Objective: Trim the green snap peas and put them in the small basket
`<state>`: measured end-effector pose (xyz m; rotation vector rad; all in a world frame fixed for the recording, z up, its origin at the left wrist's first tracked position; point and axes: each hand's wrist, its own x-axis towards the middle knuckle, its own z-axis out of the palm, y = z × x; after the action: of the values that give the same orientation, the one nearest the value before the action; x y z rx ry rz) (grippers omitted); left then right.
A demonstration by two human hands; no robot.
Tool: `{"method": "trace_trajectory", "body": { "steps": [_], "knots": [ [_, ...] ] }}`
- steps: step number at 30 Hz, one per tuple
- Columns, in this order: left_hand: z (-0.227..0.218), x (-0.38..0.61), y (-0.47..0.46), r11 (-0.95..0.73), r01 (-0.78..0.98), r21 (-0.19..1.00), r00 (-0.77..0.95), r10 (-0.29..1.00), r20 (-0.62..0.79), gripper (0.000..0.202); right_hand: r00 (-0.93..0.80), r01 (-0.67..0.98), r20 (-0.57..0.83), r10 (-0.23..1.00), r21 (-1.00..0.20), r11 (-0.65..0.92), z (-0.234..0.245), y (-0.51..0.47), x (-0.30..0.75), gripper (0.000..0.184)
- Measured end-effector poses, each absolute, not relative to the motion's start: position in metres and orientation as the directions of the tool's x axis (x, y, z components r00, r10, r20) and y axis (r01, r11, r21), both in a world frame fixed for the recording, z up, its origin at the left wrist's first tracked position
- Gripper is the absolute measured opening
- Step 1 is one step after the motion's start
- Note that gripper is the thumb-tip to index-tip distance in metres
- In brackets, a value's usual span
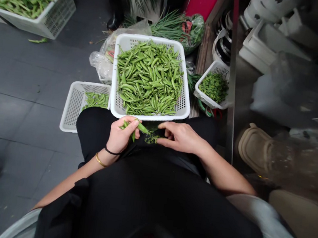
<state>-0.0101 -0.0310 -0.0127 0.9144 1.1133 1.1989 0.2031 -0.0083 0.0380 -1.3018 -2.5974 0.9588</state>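
My left hand [121,135] was closed around a few green pea pods [140,127], its fingers wrapped firmly about them, with one pod reaching across toward my right hand [180,137]. The fingers [164,132] of my right hand were loosely curved and parted, and I could see nothing held in them, though they were just beside the tip of that pod. A small heap of green trimmings [152,137] lay between my hands on my black trousers [93,126]. A black cord [110,151] and a gold bangle [100,161] circled my left wrist. At twelve o'clock, just beyond my knees, sat a white plastic basket [147,116] piled high with pods. A shallower white basket [73,111] holding fewer pods sat on the grey tiled floor [29,125] at ten o'clock, and another basket of pods [55,15] sat farther out at eleven. At one o'clock, a small white basket [206,95] held chopped greens, and a bundle of green chives [171,29] lay past the large basket beside a clear plastic bag [104,59]. Dark marks on a white container [258,11] at one o'clock were too blurred to read.
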Motion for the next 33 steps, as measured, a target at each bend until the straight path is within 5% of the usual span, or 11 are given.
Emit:
{"method": "trace_trajectory", "body": {
  "steps": [3,7,9,12,15,19,22,24,28,33],
  "knots": [
    [-0.011,-0.014,-0.034,0.138,-0.141,0.98,0.037,0.99,-0.134,0.017,-0.68,0.607,-0.096,0.727,-0.63,0.484,0.025,-0.007,0.188,0.023],
    [0.004,-0.029,-0.032,-0.009,0.144,0.99,0.054,0.999,0.001,0.016,-0.806,0.523,-0.057,0.59,-0.536,0.663,0.018,-0.005,0.181,0.026],
    [0.016,-0.035,-0.026,-0.206,0.329,0.921,0.233,0.963,0.132,0.015,-0.877,0.44,-0.039,0.479,-0.465,0.768,0.023,-0.005,0.182,0.023],
    [0.032,-0.034,-0.017,-0.423,0.343,0.839,0.658,0.746,0.107,0.011,-0.929,0.307,0.071,0.364,-0.401,0.863,0.033,-0.004,0.18,0.02],
    [0.036,-0.026,-0.015,-0.391,0.244,0.887,0.749,0.657,0.084,0.015,-0.872,0.262,0.261,0.415,-0.468,0.844,0.036,-0.004,0.177,0.026],
    [0.024,-0.016,-0.02,-0.048,0.009,0.999,0.409,0.912,0.04,0.012,-0.622,0.272,0.392,0.678,-0.703,0.656,0.025,-0.009,0.179,0.026],
    [0.011,-0.02,-0.016,0.143,-0.31,0.94,0.023,0.989,-0.143,0.015,-0.592,0.334,0.268,0.76,-0.777,0.534,0.014,-0.012,0.193,0.024],
    [0.003,-0.028,-0.009,0.206,-0.472,0.857,-0.045,0.965,-0.257,0.017,-0.704,0.441,0.059,0.708,-0.746,0.5,0.014,-0.009,0.206,0.02],
    [-0.009,-0.04,0.0,0.399,-0.625,0.67,0.156,0.906,-0.394,0.018,-0.725,0.672,-0.357,0.588,-0.554,0.492,0.027,0.02,0.216,0.025],
    [-0.022,-0.038,-0.004,0.501,-0.608,0.615,0.334,0.865,-0.375,0.026,-0.688,0.725,-0.402,0.604,-0.386,0.57,0.009,0.083,0.165,0.018]
  ]
}}
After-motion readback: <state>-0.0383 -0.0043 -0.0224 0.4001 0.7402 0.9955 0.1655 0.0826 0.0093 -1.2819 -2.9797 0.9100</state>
